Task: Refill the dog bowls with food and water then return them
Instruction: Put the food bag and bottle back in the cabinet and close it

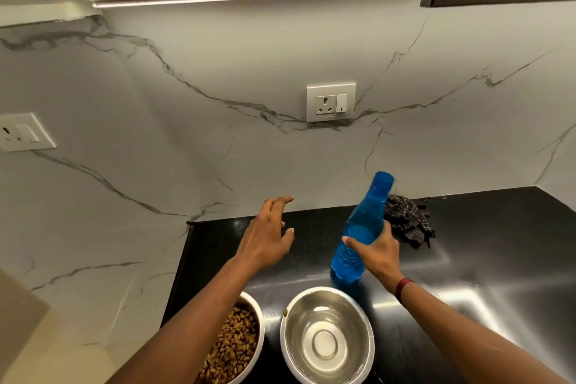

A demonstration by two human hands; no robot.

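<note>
Black counter [483, 243] bears kibble bowl [261, 333], steel bowl [299, 333], cloth [406, 221].

Forearms [199, 305] bare; dark red band [404, 287] round right wrist.

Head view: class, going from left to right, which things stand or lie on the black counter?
First the bowl of kibble → steel bowl → checked cloth. The blue bottle overlaps both the steel bowl and the checked cloth, so it is left out.
</note>
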